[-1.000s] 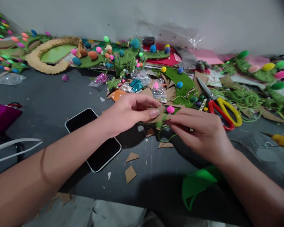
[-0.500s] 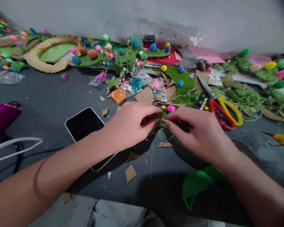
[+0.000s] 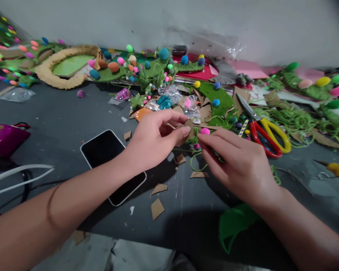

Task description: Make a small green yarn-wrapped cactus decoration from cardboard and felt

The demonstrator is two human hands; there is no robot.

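Over the middle of the dark table [image 3: 59, 113], my left hand [image 3: 155, 137] pinches a small brown cardboard piece [image 3: 190, 130] between thumb and fingers. Green yarn [image 3: 196, 160] is wound on that piece and trails down to the table. My right hand [image 3: 238, 165] meets it from the right, fingers closed on the yarn at the piece's edge. A pink pompom [image 3: 205, 131] lies just behind my right fingertips. A black phone [image 3: 113, 165] rests face up beneath my left wrist.
Red and yellow scissors [image 3: 264, 126] lie right of my hands beside loose green yarn [image 3: 290, 120]. Cardboard scraps [image 3: 157, 207] dot the table. Yarn-wrapped wreaths with coloured pompoms [image 3: 73, 66] line the wall. A green felt piece [image 3: 234, 226] sits near the front edge, a purple object [image 3: 4, 137] far left.
My left hand lifted the cardboard piece off the table and turned it up toward me. My right hand shifted slightly right along the yarn. The view drifted a little.
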